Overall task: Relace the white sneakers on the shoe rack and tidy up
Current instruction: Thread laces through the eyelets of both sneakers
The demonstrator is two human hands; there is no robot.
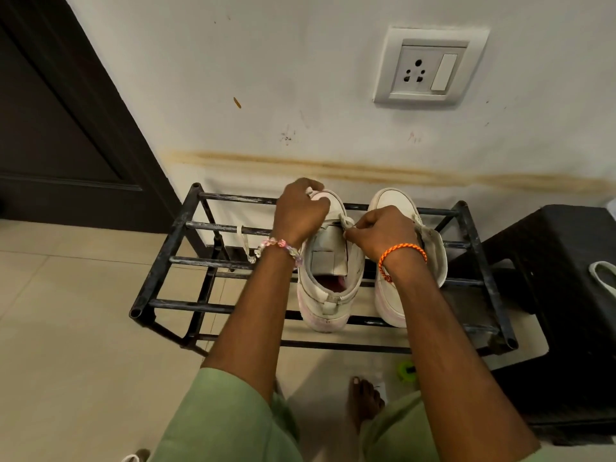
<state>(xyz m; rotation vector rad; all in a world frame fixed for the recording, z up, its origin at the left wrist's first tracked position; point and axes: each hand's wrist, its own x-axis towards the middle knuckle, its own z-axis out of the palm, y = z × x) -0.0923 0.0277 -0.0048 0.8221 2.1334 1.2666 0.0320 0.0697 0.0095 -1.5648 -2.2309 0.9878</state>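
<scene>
Two white sneakers stand side by side, toes to the wall, on the top bars of a black metal shoe rack. My left hand grips the toe end of the left sneaker, whose tongue is exposed with no lace across it. My right hand pinches a white lace at the right eyelet row of that same shoe. The right sneaker is partly hidden behind my right wrist. A second loose white lace hangs over a rack bar to the left.
A black plastic stool stands right of the rack with a white strap on it. A dark door is at left, a wall socket above. My bare foot and a small green object are on the tiled floor.
</scene>
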